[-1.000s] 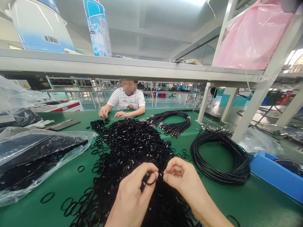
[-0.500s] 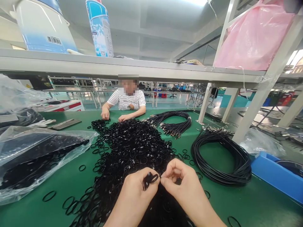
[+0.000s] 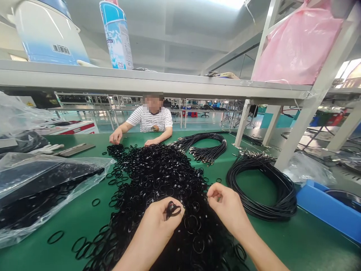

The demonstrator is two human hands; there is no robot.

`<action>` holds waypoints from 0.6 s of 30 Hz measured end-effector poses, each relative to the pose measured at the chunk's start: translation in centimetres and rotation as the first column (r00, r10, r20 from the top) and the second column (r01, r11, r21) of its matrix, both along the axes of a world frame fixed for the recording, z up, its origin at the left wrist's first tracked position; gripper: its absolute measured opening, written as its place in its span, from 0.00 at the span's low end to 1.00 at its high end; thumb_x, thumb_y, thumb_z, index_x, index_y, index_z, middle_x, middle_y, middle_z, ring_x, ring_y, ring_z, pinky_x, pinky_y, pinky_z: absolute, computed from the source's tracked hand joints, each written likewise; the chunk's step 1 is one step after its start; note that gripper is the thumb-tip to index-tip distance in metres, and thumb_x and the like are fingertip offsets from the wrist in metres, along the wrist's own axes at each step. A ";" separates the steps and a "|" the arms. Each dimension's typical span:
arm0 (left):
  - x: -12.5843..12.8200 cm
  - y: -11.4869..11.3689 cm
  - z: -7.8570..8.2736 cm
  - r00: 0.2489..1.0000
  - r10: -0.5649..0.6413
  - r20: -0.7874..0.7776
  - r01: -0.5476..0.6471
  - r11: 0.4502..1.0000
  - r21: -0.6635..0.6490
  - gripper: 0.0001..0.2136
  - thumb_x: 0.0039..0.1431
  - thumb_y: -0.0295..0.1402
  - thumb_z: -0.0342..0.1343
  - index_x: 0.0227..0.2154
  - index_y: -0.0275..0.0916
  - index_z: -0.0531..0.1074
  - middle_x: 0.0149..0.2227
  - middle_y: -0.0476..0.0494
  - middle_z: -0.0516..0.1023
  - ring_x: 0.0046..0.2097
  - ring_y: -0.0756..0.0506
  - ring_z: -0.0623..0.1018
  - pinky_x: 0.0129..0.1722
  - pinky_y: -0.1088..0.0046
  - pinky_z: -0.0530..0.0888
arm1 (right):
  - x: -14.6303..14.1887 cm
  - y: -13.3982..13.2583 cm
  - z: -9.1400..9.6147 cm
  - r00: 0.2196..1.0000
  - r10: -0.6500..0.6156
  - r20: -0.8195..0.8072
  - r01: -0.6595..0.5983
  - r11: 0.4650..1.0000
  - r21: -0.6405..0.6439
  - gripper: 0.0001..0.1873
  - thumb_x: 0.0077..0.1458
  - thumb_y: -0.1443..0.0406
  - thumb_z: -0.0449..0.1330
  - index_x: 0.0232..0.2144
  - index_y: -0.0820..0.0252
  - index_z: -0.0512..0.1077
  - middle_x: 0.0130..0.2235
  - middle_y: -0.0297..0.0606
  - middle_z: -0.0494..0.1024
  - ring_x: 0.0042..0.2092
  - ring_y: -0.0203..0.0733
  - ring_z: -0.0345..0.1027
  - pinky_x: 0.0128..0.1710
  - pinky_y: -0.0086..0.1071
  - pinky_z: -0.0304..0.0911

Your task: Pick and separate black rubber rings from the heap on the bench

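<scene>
My left hand (image 3: 160,222) is closed in a fist around a small bunch of black rubber rings (image 3: 171,209) that stick out by the thumb. My right hand (image 3: 227,206) hovers just right of it, fingers curled in a pinch at the right edge of the big heap of black rings (image 3: 158,177); whether anything is in the pinch I cannot make out. Both hands are over the near part of the heap on the green table (image 3: 282,241).
A coil of black cables (image 3: 265,188) lies right of my right hand, another cable bundle (image 3: 205,146) further back. A clear bag of rings (image 3: 42,188) is at left, a blue tray (image 3: 327,207) at right. A person in a striped shirt (image 3: 149,120) works opposite, under a grey shelf (image 3: 141,81).
My hands were touching, passing a ring into the left hand. Now the right hand has drawn away to the right and up, and the left keeps its bunch.
</scene>
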State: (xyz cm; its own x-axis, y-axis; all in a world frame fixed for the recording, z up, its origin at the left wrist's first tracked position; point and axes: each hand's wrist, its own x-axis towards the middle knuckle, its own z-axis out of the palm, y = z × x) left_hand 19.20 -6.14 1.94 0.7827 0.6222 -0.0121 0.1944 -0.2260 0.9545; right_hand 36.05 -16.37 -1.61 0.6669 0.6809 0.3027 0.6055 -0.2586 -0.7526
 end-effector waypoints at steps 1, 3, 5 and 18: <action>0.1 0.1 0.0 1.000 -0.014 0.003 0.015 0.998 -0.060 0.09 0.53 0.38 0.55 0.24 0.37 0.70 0.21 0.55 0.60 0.19 0.55 0.54 0.18 0.80 0.51 | 0.0 -0.1 0.0 0.999 0.032 0.017 -0.032 0.999 -0.030 0.09 0.45 0.72 0.54 0.23 0.54 0.71 0.22 0.29 0.72 0.25 0.39 0.65 0.27 0.29 0.53; 0.2 0.2 -0.2 1.000 -0.030 -0.003 0.030 0.988 -0.149 0.12 0.52 0.41 0.56 0.32 0.36 0.72 0.21 0.55 0.64 0.16 0.57 0.54 0.15 0.80 0.49 | -0.5 -0.3 0.4 0.996 0.074 0.056 -0.069 0.995 -0.077 0.10 0.47 0.71 0.56 0.24 0.52 0.75 0.26 0.33 0.77 0.30 0.42 0.69 0.30 0.31 0.55; 0.3 0.3 -0.4 0.999 -0.030 -0.015 0.026 0.982 -0.188 0.18 0.51 0.43 0.58 0.40 0.35 0.71 0.19 0.57 0.63 0.15 0.57 0.54 0.14 0.80 0.49 | -1.5 -0.6 1.3 0.990 0.099 0.098 -0.092 0.993 -0.076 0.11 0.53 0.69 0.54 0.28 0.52 0.76 0.32 0.35 0.79 0.36 0.44 0.70 0.35 0.33 0.56; 0.1 -0.4 -0.2 0.981 -0.176 -0.076 0.165 0.978 -0.129 0.11 0.56 0.36 0.54 0.38 0.35 0.73 0.21 0.55 0.66 0.16 0.57 0.57 0.15 0.80 0.51 | -4.0 -0.9 3.0 0.946 0.263 -0.190 -0.241 0.961 0.133 0.08 0.54 0.70 0.55 0.26 0.55 0.72 0.27 0.28 0.73 0.31 0.35 0.66 0.31 0.26 0.58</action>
State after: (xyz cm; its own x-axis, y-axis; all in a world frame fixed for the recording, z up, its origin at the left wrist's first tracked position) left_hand 19.31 -6.58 1.72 0.8700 0.4692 -0.1517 0.2458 -0.1458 0.9583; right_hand 32.08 -17.22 1.35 0.5328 0.8057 0.2587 0.4714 -0.0287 -0.8815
